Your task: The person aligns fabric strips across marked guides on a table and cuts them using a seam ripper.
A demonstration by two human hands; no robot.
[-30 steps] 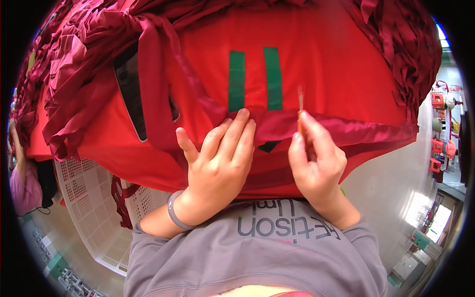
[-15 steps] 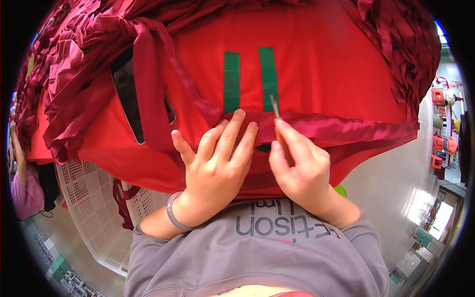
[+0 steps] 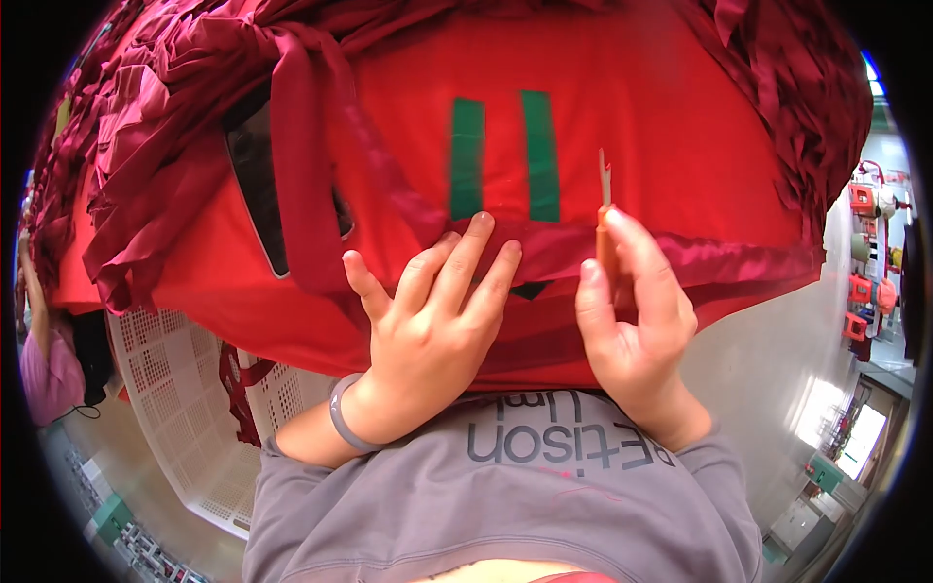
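Observation:
My left hand (image 3: pixel 428 316) lies with spread fingers on a long dark red fabric strip (image 3: pixel 559 251), which runs sideways along the near part of the red cloth. In my right hand (image 3: pixel 643 321) is a seam ripper (image 3: pixel 606 233) with an orange handle, pinched between thumb and fingers. Its forked metal tip, with a small red bead, points away from me and sits above the cloth, apart from the strip. Two green tape pieces, a left one (image 3: pixel 467 160) and a right one (image 3: pixel 541 155), are on the cloth just beyond my left fingertips.
Bunched dark red fabric strips (image 3: pixel 165 126) are heaped at the left and more ruffled fabric (image 3: pixel 777 107) at the right. A phone (image 3: pixel 258 185) lies partly under fabric. A white perforated basket (image 3: pixel 175 389) stands below left. Another person's pink sleeve (image 3: pixel 53 374) shows far left.
My right hand has moved right with the seam ripper, lifting its tip away from the right green tape and the strip. My left hand stays spread on the strip, almost unmoved.

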